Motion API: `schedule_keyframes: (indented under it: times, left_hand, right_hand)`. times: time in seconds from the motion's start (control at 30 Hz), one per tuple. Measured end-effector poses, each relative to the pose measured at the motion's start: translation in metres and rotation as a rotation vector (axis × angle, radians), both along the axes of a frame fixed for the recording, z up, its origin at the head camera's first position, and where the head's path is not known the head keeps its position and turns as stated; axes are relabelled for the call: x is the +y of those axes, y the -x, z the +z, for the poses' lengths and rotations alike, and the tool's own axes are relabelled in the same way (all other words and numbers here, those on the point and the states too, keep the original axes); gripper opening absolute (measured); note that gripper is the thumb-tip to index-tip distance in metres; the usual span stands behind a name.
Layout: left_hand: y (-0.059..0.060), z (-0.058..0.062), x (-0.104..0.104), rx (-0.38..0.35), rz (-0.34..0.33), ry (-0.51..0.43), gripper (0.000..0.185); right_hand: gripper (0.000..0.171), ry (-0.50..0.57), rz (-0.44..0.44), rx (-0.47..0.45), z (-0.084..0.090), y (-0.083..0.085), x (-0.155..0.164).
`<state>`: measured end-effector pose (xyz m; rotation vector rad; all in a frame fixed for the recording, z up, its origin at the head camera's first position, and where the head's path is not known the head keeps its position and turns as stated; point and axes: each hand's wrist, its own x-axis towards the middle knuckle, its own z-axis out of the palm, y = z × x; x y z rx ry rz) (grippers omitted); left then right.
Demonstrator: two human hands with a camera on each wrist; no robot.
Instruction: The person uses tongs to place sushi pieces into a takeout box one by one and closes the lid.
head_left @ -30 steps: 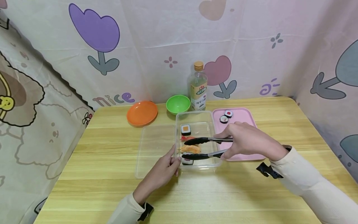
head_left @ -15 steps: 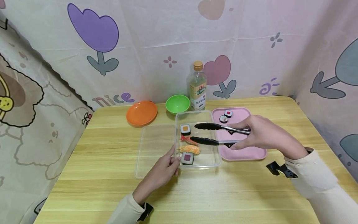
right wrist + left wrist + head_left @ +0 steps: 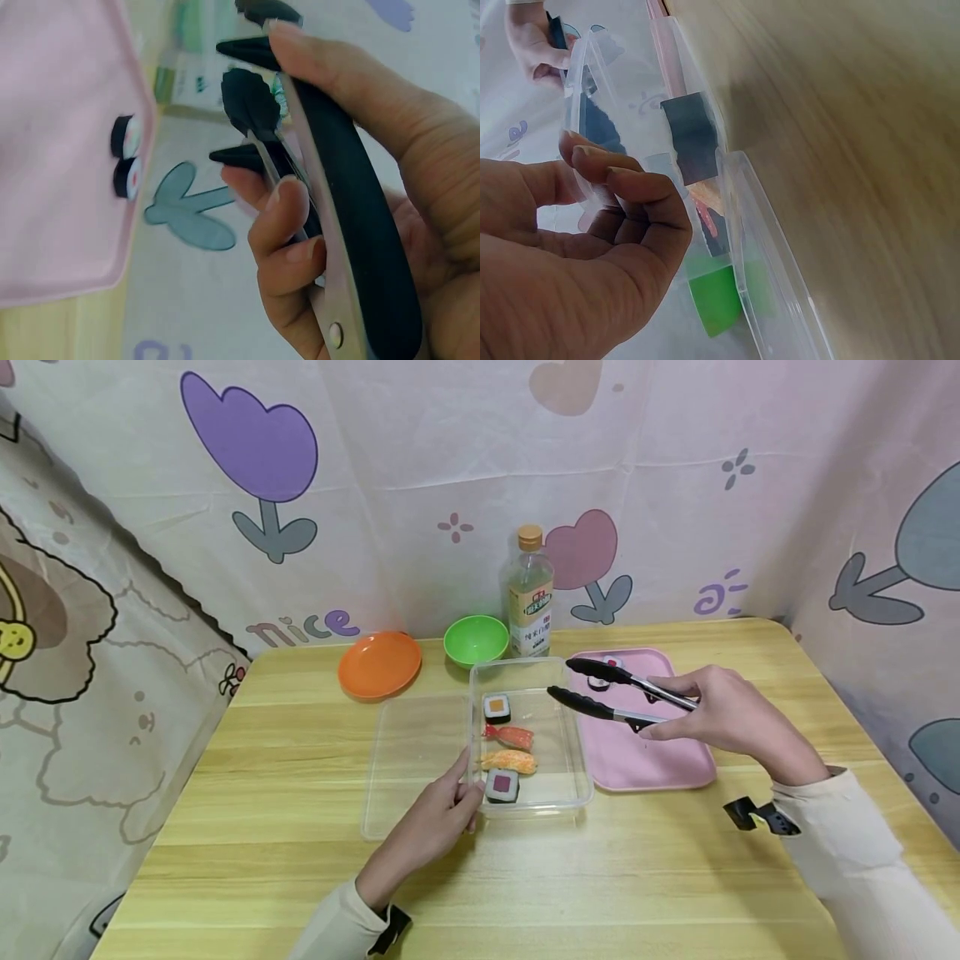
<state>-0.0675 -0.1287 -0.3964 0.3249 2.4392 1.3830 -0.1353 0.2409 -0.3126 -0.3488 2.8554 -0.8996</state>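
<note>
My right hand (image 3: 720,714) grips black-tipped tongs (image 3: 585,702), their tips apart with nothing between them. The tongs reach over the pink tray (image 3: 652,768) and the right rim of a clear plastic box (image 3: 540,807). On the tray, two small sushi rolls (image 3: 126,157) sit side by side, partly hidden by the tongs in the head view. My left hand (image 3: 435,814) holds the box at its front left, fingers curled at the wall. Inside lie an orange-centred roll (image 3: 497,708), a red shrimp piece (image 3: 512,738), an orange-yellow piece (image 3: 510,762) and a purple-centred roll (image 3: 502,786).
A clear lid (image 3: 408,768) lies flat left of the box. Behind stand an orange plate (image 3: 380,665), a green bowl (image 3: 476,642) and a tall labelled bottle (image 3: 531,597). A patterned cloth (image 3: 405,527) hangs along the table's back edge.
The right hand has moved the tongs back and to the right, from over the sushi in the box to over the tray's left side. The left hand has stayed put.
</note>
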Motion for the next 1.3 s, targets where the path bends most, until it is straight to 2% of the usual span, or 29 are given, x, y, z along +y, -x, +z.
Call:
schedule_keyframes:
  times: [0.13, 0.4, 0.63, 1.07, 1.3]
  left_hand:
    - [0.0, 0.0, 0.0, 0.004, -0.003, -0.001, 0.065]
    - [-0.001, 0.001, 0.001, 0.002, -0.005, -0.001, 0.065]
    - [0.0, 0.001, 0.0, 0.005, -0.004, 0.003, 0.066]
    - [0.0, 0.0, 0.001, -0.008, 0.0, 0.009, 0.066]
    - [-0.001, 0.001, 0.001, -0.011, 0.004, 0.009, 0.066]
  right_hand:
    - [0.086, 0.001, -0.047, -0.023, -0.006, 0.003, 0.006]
    - [0.089, 0.064, -0.07, -0.053, -0.015, 0.007, 0.017]
    - [0.089, 0.031, -0.128, -0.057, -0.021, 0.013, 0.029]
    - [0.096, 0.003, -0.22, -0.109, -0.043, 0.026, 0.049]
    - [0.096, -0.011, -0.23, -0.126, -0.051, 0.035, 0.055]
